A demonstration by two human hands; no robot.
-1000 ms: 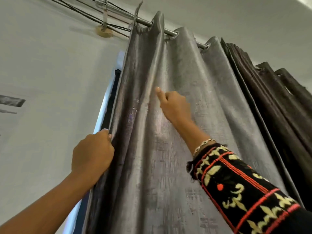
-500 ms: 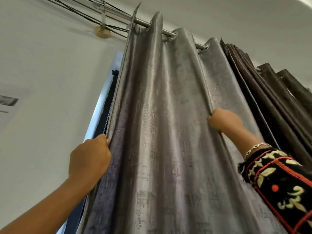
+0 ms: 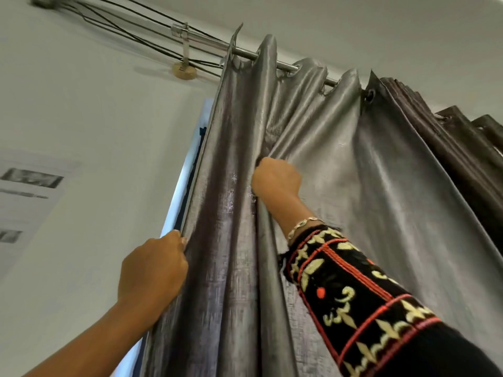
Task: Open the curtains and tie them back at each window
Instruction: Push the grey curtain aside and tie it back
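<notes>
A shiny grey curtain (image 3: 381, 186) hangs in folds from a metal rod (image 3: 245, 53) by eyelets. My left hand (image 3: 153, 270) grips the curtain's left edge, next to the window frame. Higher up, my right hand (image 3: 276, 179) grips a fold of the grey curtain and holds it bunched against the left folds. A dark brown curtain (image 3: 468, 148) hangs gathered on the same rod at the right.
A strip of the window frame (image 3: 187, 180) shows left of the curtain. Black cables (image 3: 130, 36) run along the white wall above the rod bracket (image 3: 184, 70). A printed paper (image 3: 30, 186) is stuck on the wall at the left.
My right hand has pulled a fold of the grey curtain leftward, from the right side to beside the left folds. The left hand has kept its grip on the edge.
</notes>
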